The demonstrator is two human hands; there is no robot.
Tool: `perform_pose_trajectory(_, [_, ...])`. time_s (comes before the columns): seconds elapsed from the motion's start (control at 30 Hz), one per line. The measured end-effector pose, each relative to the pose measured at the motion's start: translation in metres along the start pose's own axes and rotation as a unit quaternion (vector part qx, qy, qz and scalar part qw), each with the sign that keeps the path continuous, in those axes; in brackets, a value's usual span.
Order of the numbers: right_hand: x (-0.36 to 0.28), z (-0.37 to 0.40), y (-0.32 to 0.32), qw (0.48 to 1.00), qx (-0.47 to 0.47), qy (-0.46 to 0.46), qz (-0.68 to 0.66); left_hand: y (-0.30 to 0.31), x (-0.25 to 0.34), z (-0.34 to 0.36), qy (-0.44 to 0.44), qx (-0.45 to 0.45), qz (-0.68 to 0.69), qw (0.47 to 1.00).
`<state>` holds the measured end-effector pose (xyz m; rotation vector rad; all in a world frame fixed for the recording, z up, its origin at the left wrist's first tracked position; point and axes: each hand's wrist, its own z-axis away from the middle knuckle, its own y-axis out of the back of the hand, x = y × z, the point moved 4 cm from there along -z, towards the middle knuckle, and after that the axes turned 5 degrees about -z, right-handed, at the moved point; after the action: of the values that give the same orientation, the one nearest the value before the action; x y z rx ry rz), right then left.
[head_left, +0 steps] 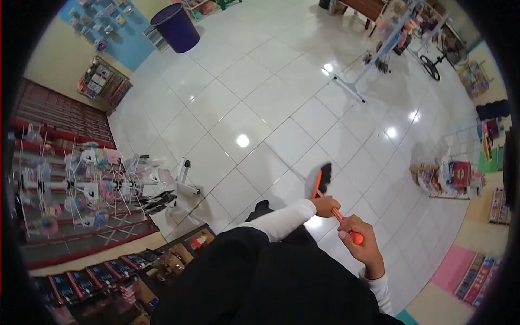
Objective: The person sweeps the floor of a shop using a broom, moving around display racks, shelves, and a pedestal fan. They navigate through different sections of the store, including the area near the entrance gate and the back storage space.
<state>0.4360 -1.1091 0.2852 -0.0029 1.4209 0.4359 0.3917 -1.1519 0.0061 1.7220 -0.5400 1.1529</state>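
Observation:
A broom point(323, 180) with an orange head and dark bristles reaches down to the white tiled floor in front of my body. My left hand point(326, 206) is wrapped round its orange handle, close above the head in this view. Higher up, near the rounded orange end of the handle, my right hand point(359, 240) grips it too, with the thumb lying along the end. White sleeves cover both forearms, and black clothing fills the bottom of the view.
To the left stands a wheeled display rack point(100, 184) hung with small packets. A dark purple bin point(176, 28) is at the back left. Another white stand point(352, 86) rests on the floor at the upper right. A low wire rack point(452, 181) holds goods on the right.

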Motion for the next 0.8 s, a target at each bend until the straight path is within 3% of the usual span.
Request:
perform_pose_trajectory(0.13, [-0.014, -0.035, -0.028, 0.996, 0.003, 0.08, -0.05, 0.07, -0.012, 0.046, 0.032, -0.03, -0.072, 0.996])
perform_pose_trajectory(0.4, [0.018, -0.132, -0.124, 0.976, 0.026, 0.169, -0.137, 0.199, -0.112, 0.148, 0.162, -0.083, -0.223, 0.958])
perform_pose_trajectory(0.5, [0.031, -0.153, -0.163, 0.98, 0.04, 0.14, -0.138, 0.237, -0.139, 0.177, 0.204, -0.126, -0.292, 0.926])
perform_pose_trajectory(0.6, [0.034, -0.158, -0.171, 0.982, 0.027, 0.125, -0.142, 0.254, -0.147, 0.187, 0.217, -0.109, -0.305, 0.921])
perform_pose_trajectory(0.63, [0.033, -0.156, -0.165, 0.981, 0.041, 0.115, -0.15, 0.256, -0.141, 0.183, 0.178, -0.056, -0.324, 0.928])
perform_pose_trajectory(0.73, [0.005, -0.137, -0.121, 0.981, 0.09, 0.091, -0.145, 0.243, -0.12, 0.15, 0.173, 0.04, -0.199, 0.964])
perform_pose_trajectory(0.8, [-0.026, -0.113, -0.081, 0.979, 0.14, 0.09, -0.117, 0.243, -0.057, 0.118, 0.134, 0.061, -0.08, 0.986])
